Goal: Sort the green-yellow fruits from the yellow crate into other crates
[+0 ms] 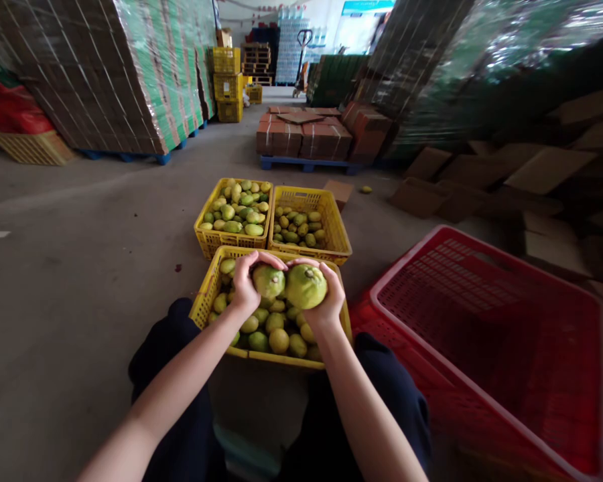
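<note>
My left hand (246, 281) is wrapped around a green-yellow lemon (269, 282). Beside it, my right hand (330, 294) cups a somewhat larger green-yellow lemon (306, 286). The two fruits are side by side, their stem ends turned towards me, and my fingertips nearly meet behind them. Both hands are above the near yellow crate (276, 359), which holds many more lemons (279, 341) in greens and yellows. Part of that crate's far side is hidden behind my hands.
Beyond stand two more yellow crates of lemons, one fuller (201, 231) and one lower-filled (334, 221). A large red crate (412, 258) is at my right. Cardboard (432, 194) lies beyond it; a loose lemon (366, 189) is on the floor. Wrapped pallet stacks (165, 80) rise behind.
</note>
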{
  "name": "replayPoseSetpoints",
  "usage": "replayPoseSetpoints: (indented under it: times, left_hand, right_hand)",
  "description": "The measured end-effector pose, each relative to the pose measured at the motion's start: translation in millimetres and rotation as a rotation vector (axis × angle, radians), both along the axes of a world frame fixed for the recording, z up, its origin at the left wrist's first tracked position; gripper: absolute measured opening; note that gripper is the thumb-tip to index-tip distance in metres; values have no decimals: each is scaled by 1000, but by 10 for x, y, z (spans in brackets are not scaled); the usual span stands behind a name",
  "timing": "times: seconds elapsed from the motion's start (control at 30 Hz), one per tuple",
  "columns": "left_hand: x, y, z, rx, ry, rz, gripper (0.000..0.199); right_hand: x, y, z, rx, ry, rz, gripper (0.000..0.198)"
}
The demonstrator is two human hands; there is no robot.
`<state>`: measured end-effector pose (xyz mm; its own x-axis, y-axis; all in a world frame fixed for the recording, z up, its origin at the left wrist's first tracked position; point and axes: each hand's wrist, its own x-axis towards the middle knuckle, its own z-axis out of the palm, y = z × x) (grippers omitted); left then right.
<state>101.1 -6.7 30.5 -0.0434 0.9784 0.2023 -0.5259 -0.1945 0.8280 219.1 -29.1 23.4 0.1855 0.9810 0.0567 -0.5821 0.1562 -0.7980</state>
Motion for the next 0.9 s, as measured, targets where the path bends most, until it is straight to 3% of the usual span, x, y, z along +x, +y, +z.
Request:
replayPoseSetpoints:
  times: [0.13, 0.2, 0.27, 0.43, 0.53, 0.7, 0.9]
  left_hand:
    - [76, 107, -101, -469, -162, 81, 48]
    - [100, 138, -172, -688, -244, 95, 40]
    - [117, 143, -232, -809, -310, 84, 32]
    - [144, 115, -240, -833, -341, 63, 15]
    - [136, 126, -176, -819, -329, 24, 20]
    - [89, 164, -189, -854, -281, -127, 40]
    - [-27, 141, -236, -816, -263, -235, 30]
  right_hand:
    - [-103, 99, -113, -241, 121, -66, 33]
    - [-142, 134, -203, -281, 84, -108, 34]
    - [-171, 149, -287, -254, -20, -121, 38]
    - [-214, 164, -383, -259, -145, -173, 53]
    - [-194, 190, -339, -325, 3, -150, 44]
    - [-63, 169, -207, -541, 305, 70, 21]
    - [9, 96, -244, -747, 447, 69, 17]
